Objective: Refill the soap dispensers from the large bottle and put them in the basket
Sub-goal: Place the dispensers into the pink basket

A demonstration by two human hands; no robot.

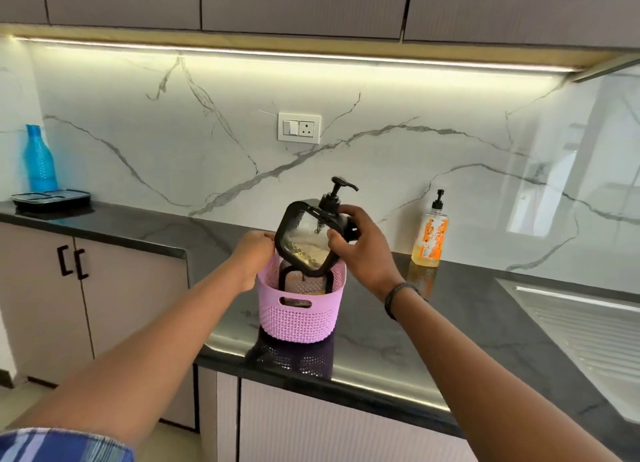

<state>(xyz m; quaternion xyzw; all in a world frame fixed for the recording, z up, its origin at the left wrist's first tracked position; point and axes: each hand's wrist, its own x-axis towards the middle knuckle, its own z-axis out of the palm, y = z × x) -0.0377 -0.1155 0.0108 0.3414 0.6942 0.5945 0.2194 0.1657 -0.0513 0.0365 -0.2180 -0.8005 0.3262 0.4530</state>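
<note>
Right hand (360, 250) grips tilted square dispenser (308, 238) (black frame, clear sides, part-filled) above pink basket (300, 318); left hand (254, 250), at 9 o'clock, holds its rim.

A dark stone countertop (450, 309) with pale veining carries a pink perforated basket (299, 318) near its front edge, an orange-labelled pump bottle (429, 235) by the backsplash, and, far left, a black compartment tray (51, 198) beside a blue bottle (40, 160).

Blue bottle (39, 158) behind, perhaps touching, black tray (51, 198); wall socket (299, 128).
</note>
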